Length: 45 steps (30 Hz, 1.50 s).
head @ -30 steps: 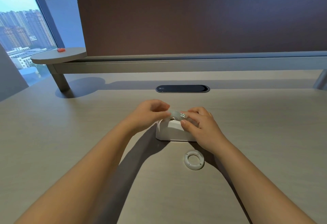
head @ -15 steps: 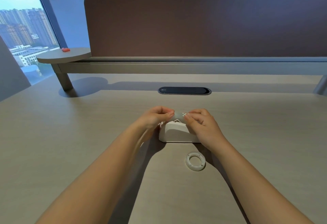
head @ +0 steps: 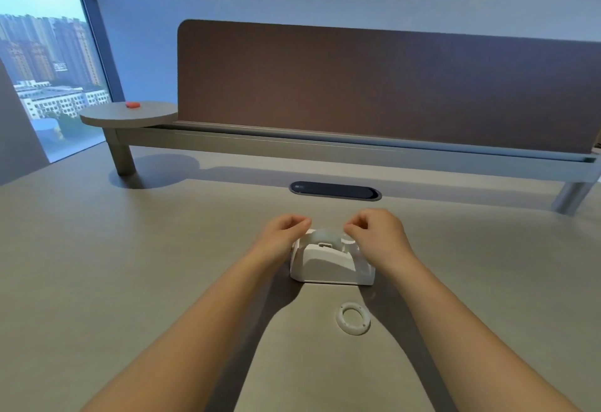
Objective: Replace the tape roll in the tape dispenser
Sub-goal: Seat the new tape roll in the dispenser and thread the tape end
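Tape dispenser (head: 331, 262), white and squat, stands on the desk (head: 130, 281) between the two forearms, and every place below is told from it. A pale, translucent tape roll (head: 325, 236) sits low in its top cradle, at the far end of the body. On the near side of the dispenser, a little to the right and apart from it, lies a white plastic ring (head: 353, 318), flat on the desk; I take it for the empty core or a hub piece, though I cannot tell which.

The left hand (head: 282, 233) hangs at the dispenser's far left corner with its fingers curled in and thumb tip meeting them, just beside the roll. The right hand (head: 377, 233) mirrors it at the far right corner, pinched loosely. Neither visibly grips the roll; whether the fingertips touch its edge or a thin strip of tape I cannot tell.

By my judgement the step in hand is seating the roll and leading its free end toward the cutter. To do it well, press the roll evenly from both sides so its axle drops into both slots, then check that it turns freely. Steady the body with one hand while the other draws the tape end across. A crooked roll would bind.
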Available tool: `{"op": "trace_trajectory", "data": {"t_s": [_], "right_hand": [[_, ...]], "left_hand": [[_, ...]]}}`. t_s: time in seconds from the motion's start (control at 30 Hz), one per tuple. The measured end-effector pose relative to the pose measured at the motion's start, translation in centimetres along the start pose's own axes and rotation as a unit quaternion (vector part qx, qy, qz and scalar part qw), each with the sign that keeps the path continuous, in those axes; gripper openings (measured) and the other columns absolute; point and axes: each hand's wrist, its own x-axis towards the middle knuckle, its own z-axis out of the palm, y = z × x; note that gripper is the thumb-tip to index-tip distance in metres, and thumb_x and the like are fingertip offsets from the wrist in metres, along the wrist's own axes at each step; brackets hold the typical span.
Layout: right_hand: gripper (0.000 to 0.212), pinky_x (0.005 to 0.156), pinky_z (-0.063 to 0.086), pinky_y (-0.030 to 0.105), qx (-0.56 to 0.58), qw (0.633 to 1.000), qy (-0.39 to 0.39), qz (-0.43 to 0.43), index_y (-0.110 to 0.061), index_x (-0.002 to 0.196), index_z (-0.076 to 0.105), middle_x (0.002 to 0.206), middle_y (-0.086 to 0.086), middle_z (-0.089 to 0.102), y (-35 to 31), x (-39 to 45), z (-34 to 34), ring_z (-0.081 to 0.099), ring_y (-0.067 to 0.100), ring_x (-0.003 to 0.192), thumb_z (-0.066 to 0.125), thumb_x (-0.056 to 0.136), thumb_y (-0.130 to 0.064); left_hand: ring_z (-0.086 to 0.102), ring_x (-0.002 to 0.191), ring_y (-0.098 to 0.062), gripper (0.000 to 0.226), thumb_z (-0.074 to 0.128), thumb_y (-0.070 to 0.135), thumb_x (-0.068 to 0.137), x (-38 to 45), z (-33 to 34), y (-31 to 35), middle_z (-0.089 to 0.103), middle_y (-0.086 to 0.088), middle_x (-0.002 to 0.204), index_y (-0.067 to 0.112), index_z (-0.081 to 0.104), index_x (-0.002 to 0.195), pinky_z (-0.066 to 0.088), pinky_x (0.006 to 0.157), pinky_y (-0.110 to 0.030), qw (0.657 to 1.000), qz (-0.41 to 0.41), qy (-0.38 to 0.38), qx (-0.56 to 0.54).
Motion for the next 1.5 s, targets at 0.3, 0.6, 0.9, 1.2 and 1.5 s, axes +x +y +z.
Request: {"op": "trace_trajectory", "data": {"t_s": [0.3,0.6,0.9,1.2,1.5], "right_hand": [[0.032,0.091,0.047,0.038,-0.191,0.976,-0.105,-0.017,-0.003,0.107,0.06,0.116,0.018,0.061,-0.7,0.5,-1.4,0.056,0.032,0.105,0.04,0.083,0.003],[0.019,0.081,0.046,0.032,-0.169,0.982,-0.069,-0.043,-0.005,0.099,0.062,0.107,0.014,0.064,-0.6,0.1,-1.5,0.057,0.026,0.095,0.057,0.082,-0.012],[0.007,0.076,0.051,0.034,-0.076,0.994,-0.056,-0.06,-0.009,0.081,0.063,0.081,0.006,0.06,-0.1,0.5,-1.9,0.055,0.018,0.07,0.06,0.081,-0.015],[0.006,0.063,0.051,0.021,0.196,0.978,0.067,-0.041,-0.008,0.079,0.06,0.075,0.006,0.061,1.1,0.3,-2.3,0.06,0.014,0.064,0.055,0.082,-0.006],[0.015,0.071,0.054,0.032,0.313,0.947,0.035,0.069,-0.01,0.062,0.057,0.065,0.006,0.058,2.0,0.5,-2.5,0.056,0.018,0.062,0.067,0.073,-0.005]], "left_hand": [[0.048,0.112,-0.018,0.035,0.051,0.027,0.086,0.0,0.2,-0.6,0.054,-0.008,0.127,0.011,0.052,0.117,0.039,0.093,-0.029,0.974,0.087,0.008,0.211],[0.046,0.118,-0.021,0.037,0.051,0.027,0.086,-0.4,0.6,-0.5,0.052,-0.009,0.129,0.011,0.05,0.119,0.04,0.095,-0.032,0.968,0.093,0.019,0.234],[0.046,0.116,-0.02,0.036,0.051,0.026,0.086,-0.5,0.6,-0.4,0.052,-0.009,0.13,0.013,0.05,0.12,0.041,0.094,-0.032,0.966,0.088,0.019,0.244],[0.045,0.117,-0.019,0.036,0.049,0.027,0.087,-0.5,0.6,-0.4,0.05,-0.007,0.131,0.014,0.05,0.12,0.04,0.094,-0.031,0.968,0.08,0.013,0.236],[0.044,0.11,-0.016,0.035,0.051,0.028,0.086,-0.3,1.0,-0.7,0.052,-0.007,0.129,0.013,0.051,0.117,0.04,0.09,-0.03,0.969,0.09,0.034,0.23]]}}
